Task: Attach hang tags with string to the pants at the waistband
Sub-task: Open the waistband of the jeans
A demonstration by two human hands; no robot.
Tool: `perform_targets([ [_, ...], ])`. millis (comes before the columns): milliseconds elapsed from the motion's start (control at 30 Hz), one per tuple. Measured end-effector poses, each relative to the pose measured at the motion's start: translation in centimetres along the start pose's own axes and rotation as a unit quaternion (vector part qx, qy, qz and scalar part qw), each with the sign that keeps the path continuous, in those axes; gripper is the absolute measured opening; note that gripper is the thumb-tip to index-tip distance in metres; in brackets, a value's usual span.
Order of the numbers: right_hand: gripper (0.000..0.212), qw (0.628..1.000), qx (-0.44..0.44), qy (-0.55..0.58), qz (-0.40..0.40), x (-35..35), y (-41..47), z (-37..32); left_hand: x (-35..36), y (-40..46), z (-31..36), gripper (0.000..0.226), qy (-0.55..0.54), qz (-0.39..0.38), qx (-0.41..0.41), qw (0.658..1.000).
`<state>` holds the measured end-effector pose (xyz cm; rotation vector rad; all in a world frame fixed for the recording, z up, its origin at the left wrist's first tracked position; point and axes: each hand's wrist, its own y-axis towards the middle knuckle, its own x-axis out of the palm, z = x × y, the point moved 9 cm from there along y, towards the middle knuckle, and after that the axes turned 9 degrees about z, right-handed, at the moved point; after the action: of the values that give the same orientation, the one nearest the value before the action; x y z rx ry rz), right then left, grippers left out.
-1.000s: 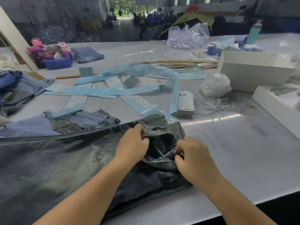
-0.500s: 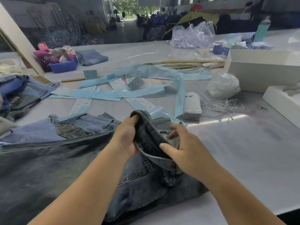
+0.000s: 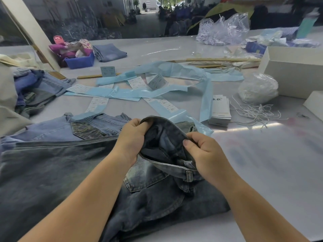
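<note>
At nine o'clock a pile of folded jeans (image 3: pixel 35 91) is sitting on the surface (image 3: pixel 262 163), and a lighter pair of jeans (image 3: pixel 83 126) is lying just beyond the dark denim pants (image 3: pixel 61 172) spreading across the near left. The left hand (image 3: pixel 131 138) is gripping the waistband (image 3: pixel 167 126) at its far edge, fingers curled over the rim and lifting it. The right hand (image 3: pixel 204 154) is pinching the same waistband at about three o'clock from the left, thumb on top, so the opening is standing agape between them. Judging by this, the person is preparing the waistband, probably looking for a belt loop (image 3: pixel 189 175) or label; no tag is attached yet. Next, one hand should be letting go and reaching toward one o'clock, where the stack of hang tags (image 3: pixel 220 109) and loose white strings (image 3: pixel 257 112) are waiting, near a clear bag (image 3: pixel 258 88)
</note>
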<state>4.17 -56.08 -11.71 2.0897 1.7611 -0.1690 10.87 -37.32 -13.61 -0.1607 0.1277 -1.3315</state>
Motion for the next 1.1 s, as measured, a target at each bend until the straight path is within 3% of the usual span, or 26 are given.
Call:
perform_targets([
  [67, 0.021, 1.000, -0.005, -0.023, -0.014, -0.3, -0.4, 0.1, -0.5, 0.2, 0.2, 0.036, 0.014, 0.021, 0.025, 0.999],
  [200, 0.034, 0.991, -0.038, -0.122, 0.051, -2.9, -1.6, 0.4, -2.4, 0.1, 1.2, 0.018, 0.048, 0.100, 0.092, 0.989],
  [267, 0.037, 0.984, -0.032, -0.170, 0.050, -3.6, -2.3, 1.0, -3.0, -0.3, 2.3, 0.002, 0.130, 0.132, 0.167, 0.968],
  [300, 0.037, 0.981, -0.021, -0.186, 0.050, -3.9, -2.6, 1.6, -2.8, -0.9, 2.9, 0.012, 0.188, 0.136, 0.209, 0.950],
  [367, 0.040, 0.977, 0.015, -0.202, 0.068, -4.6, -3.3, 3.0, -1.4, -3.1, 4.8, 0.042, 0.312, 0.134, 0.339, 0.877],
  [433, 0.035, 0.982, 0.071, -0.155, 0.085, -4.9, -4.1, 4.2, 1.9, -6.6, 6.5, 0.062, 0.404, 0.100, 0.491, 0.765],
  [500, 0.026, 0.988, 0.117, -0.048, 0.087, -4.5, -4.9, 5.1, 5.6, -9.5, 6.2, 0.060, 0.462, 0.013, 0.564, 0.685],
  [567, 0.030, 0.985, 0.132, 0.045, 0.098, -4.3, -5.3, 5.5, 8.8, -11.3, 4.4, 0.045, 0.492, -0.133, 0.557, 0.656],
  [667, 0.041, 0.982, 0.137, 0.095, 0.091, -4.4, -5.5, 5.5, 10.9, -11.5, 0.9, 0.048, 0.518, -0.297, 0.437, 0.673],
  [733, 0.048, 0.984, 0.136, 0.090, 0.075, -4.4, -5.6, 5.4, 10.9, -10.7, -0.2, 0.058, 0.516, -0.323, 0.363, 0.705],
  [800, 0.056, 0.984, 0.139, 0.089, 0.069, -4.4, -5.7, 5.5, 11.0, -10.6, -0.1, 0.058, 0.538, -0.292, 0.372, 0.698],
  [900, 0.063, 0.986, 0.131, 0.050, 0.087, -4.7, -5.6, 5.5, 11.0, -11.4, 0.4, 0.039, 0.545, -0.225, 0.437, 0.679],
  [1000, 0.063, 0.989, 0.113, -0.013, 0.092, -4.7, -5.4, 5.0, 9.6, -10.1, 0.4, 0.018, 0.492, -0.203, 0.374, 0.759],
  [1100, 0.062, 0.987, 0.112, -0.077, 0.087, -4.9, -5.2, 5.0, 5.5, -7.1, 1.5, 0.015, 0.449, -0.094, 0.307, 0.834],
])
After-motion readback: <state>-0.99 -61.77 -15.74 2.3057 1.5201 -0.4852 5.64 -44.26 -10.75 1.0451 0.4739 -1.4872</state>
